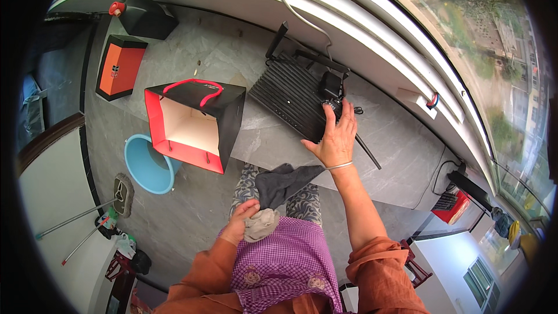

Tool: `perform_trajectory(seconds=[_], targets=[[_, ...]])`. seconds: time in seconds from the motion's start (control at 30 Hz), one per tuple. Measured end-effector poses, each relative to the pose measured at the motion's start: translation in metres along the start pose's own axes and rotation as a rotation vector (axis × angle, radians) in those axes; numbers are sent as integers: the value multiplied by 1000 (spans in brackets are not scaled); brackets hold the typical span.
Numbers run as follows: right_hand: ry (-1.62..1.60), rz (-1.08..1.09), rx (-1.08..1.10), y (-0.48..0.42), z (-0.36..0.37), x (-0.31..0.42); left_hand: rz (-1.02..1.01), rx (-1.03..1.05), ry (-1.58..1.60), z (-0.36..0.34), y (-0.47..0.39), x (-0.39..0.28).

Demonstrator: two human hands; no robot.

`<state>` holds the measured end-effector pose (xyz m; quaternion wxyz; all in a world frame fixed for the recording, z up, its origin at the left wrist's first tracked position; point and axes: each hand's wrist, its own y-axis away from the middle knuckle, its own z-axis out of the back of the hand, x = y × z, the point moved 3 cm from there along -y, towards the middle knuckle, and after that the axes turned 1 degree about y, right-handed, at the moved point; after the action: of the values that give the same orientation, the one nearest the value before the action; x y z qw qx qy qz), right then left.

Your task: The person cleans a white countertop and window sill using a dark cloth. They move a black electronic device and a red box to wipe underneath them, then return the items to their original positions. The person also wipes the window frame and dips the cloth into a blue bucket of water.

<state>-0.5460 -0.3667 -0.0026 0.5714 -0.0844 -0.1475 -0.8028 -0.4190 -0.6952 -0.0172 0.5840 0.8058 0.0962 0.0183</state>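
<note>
My left hand holds a crumpled beige cloth and pinches the edge of a dark grey cloth, which spreads over the near edge of the ledge before my lap. My right hand reaches over the near right corner of a black ribbed wireless router, its fingers apart. The fingertips are beside a small black adapter and a bunched cord; whether they touch them I cannot tell. One router antenna sticks out to the right of my hand. A silver bangle circles my right wrist.
Left of the router stands an open black paper bag with red handles. An orange and black box and a black box are farther left. A blue bucket and a mop are below. A window wall borders the ledge.
</note>
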Motion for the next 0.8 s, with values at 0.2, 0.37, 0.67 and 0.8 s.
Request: perform_trajectory(seconds=[0.2, 0.37, 0.67, 0.8], targets=[[-58, 46, 19, 16, 13, -16, -33, 66, 4, 0, -5, 17], [-38, 170, 49, 28, 44, -49, -69, 22, -5, -13, -2, 26], [-32, 283, 141, 6, 99, -101, -105, -4, -20, -38, -14, 51], [-90, 348, 218, 10, 122, -94, -223, 49, -96, -59, -32, 39]])
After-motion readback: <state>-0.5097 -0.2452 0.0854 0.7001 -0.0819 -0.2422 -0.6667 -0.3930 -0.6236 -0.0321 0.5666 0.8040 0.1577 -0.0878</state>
